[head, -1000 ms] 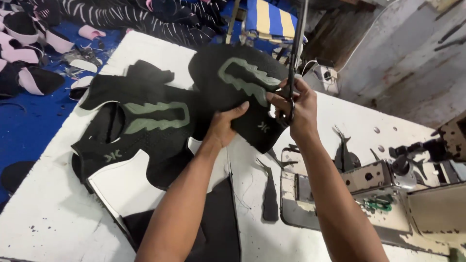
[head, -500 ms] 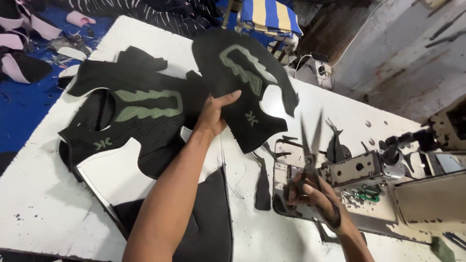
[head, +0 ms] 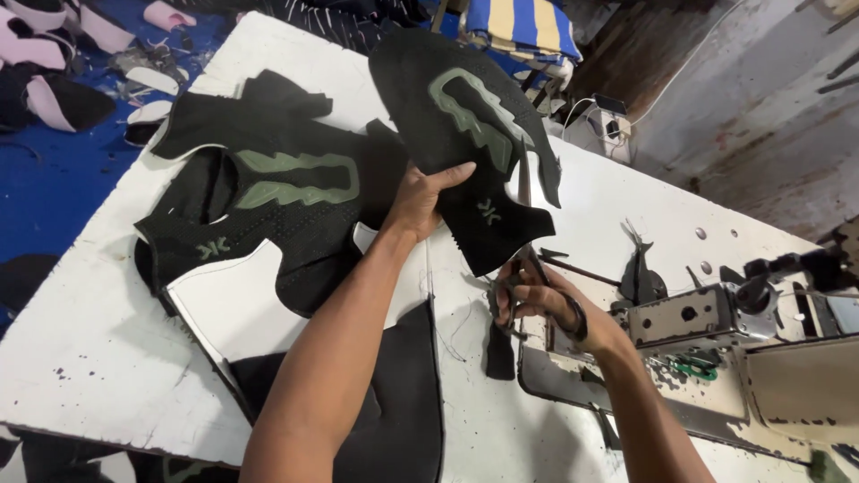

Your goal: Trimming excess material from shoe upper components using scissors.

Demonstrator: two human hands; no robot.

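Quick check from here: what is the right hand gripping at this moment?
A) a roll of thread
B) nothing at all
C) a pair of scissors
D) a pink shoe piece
C: the right hand has its fingers through the handles of the scissors, blades pointing up beside the black knit piece held by the left hand.

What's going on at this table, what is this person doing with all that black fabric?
A person is handling knit shoe uppers at a white worktable. The left hand holds up a black upper piece with a green pattern. The right hand grips a pair of scissors, blades pointing up at the piece's lower edge. More black uppers lie stacked on the table, and a sewing machine sits to the right.
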